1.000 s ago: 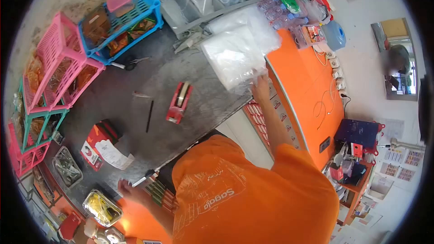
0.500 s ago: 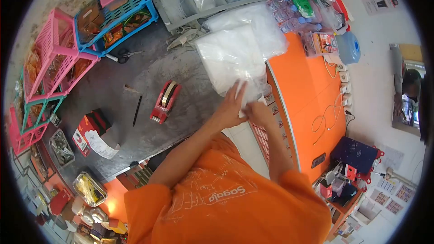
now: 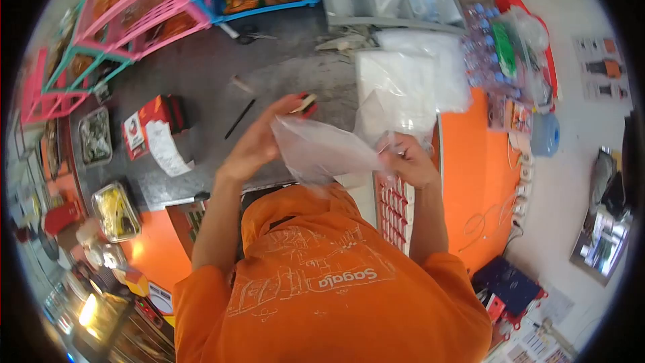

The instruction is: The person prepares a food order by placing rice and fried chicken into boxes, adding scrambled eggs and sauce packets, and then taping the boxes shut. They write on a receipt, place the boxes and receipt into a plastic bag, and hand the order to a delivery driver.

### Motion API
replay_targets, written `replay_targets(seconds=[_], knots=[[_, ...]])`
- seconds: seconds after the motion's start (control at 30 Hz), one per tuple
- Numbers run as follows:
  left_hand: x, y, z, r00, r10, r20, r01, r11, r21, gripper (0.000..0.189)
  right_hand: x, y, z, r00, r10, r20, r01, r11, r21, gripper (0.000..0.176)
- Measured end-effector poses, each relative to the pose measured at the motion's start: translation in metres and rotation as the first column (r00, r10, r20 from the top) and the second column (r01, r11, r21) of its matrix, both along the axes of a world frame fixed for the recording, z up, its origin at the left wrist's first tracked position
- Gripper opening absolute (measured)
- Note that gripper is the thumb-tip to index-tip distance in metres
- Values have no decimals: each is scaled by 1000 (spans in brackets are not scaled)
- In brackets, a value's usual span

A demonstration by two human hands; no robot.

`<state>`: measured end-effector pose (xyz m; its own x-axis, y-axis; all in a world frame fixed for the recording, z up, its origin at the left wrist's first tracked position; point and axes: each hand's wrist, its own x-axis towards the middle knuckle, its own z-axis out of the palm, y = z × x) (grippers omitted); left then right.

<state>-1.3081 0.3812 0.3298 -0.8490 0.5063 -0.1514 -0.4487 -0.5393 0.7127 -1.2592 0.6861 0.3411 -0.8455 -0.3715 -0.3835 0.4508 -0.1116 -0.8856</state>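
A clear plastic bag [image 3: 327,148] is stretched between my two hands above the table's front edge. My left hand [image 3: 255,144] is closed on its left side, with the fingertips partly blurred. My right hand [image 3: 413,161] pinches the bag's right end. Behind my left hand's fingers lies a red tape dispenser [image 3: 306,105], mostly hidden. Just beyond the right hand, a stack of clear plastic bags [image 3: 393,84] rests on the dark table.
A black pen [image 3: 240,119] and a red box with a receipt [image 3: 168,148] lie to the left. Pink baskets [image 3: 134,7], a blue basket [image 3: 265,3] and a grey divided tray [image 3: 396,23] line the back. An orange counter [image 3: 463,181] stands at right.
Both hands were together at the bag stack's near corner. Now they are apart, with a single bag spread between them; the left hand has moved left. The camera view has shifted too.
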Motion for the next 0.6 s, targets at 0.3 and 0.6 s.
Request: replay_targets(seconds=[0.3,0.6], knots=[[67,-116,-25,928,-30,-371,-173,847,-502,31,-7,-102,-4,912,-403,-70,405,914,19,28],[130,-200,16,778,530,337,-344,808,-478,35,34,-259,1,563,264,-783,326,800,504,33]])
